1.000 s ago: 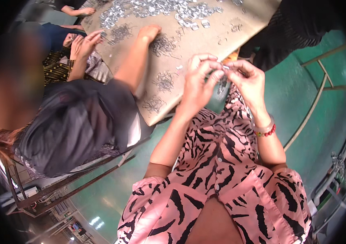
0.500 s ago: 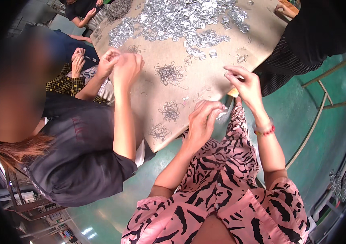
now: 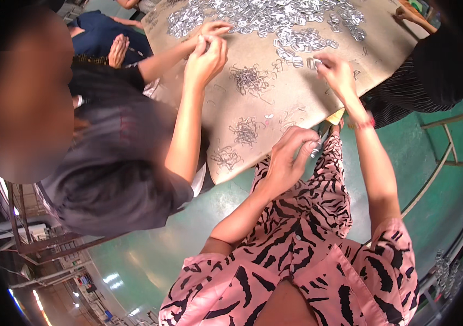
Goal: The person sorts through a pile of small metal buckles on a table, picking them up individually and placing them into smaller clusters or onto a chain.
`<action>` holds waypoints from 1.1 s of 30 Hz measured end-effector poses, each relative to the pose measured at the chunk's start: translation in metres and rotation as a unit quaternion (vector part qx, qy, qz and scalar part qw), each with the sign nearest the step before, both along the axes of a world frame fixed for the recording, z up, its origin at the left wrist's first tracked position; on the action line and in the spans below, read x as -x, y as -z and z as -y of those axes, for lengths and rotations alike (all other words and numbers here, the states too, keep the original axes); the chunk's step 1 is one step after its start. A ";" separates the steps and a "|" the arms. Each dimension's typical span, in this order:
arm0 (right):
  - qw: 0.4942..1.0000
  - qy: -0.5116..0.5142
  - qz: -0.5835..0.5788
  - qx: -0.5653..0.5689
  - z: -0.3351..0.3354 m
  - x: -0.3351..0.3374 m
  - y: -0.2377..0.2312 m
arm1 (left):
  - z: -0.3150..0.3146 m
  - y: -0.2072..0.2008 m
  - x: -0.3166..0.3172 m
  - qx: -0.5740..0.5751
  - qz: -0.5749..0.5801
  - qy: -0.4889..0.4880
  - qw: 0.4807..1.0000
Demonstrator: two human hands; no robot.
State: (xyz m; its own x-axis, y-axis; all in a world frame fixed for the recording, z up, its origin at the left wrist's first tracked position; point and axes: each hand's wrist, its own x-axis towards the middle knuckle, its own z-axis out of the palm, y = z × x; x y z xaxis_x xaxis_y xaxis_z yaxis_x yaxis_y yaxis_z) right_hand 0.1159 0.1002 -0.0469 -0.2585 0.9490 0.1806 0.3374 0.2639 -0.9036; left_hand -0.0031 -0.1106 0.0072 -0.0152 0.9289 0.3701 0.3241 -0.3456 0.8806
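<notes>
Head view —
A: Left hand [image 3: 288,157], centre frame, pinched shut on a small metal clip [image 3: 315,148] at the table [image 3: 307,103] edge. Right hand [image 3: 336,73]?
B: Upper right, now stretched out to the pile of metal pieces [image 3: 296,41], fingers closing on one. Half a second back it hovered nearer. Fresh piece being fetched, I judge.

Metal clips [image 3: 275,19] heaped at the table [image 3: 296,103] far side, wire bundles [image 3: 250,79] nearer, co-worker [image 3: 117,163] left.
</notes>
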 end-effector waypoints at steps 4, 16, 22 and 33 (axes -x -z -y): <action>0.988 -0.010 -0.110 0.110 0.110 -0.016 -0.061 | 0.002 0.005 -0.002 0.022 0.035 -0.041 0.998; 0.936 0.002 -0.327 0.127 0.168 -0.017 -0.073 | -0.001 0.007 0.004 -0.002 -0.068 -0.066 0.995; 0.933 -0.003 -0.319 0.165 0.172 -0.019 -0.059 | -0.004 0.022 0.023 -0.006 -0.098 -0.115 0.988; 0.942 -0.014 -0.288 0.170 0.169 -0.026 -0.060 | -0.080 0.077 0.128 0.026 -0.465 -0.110 0.878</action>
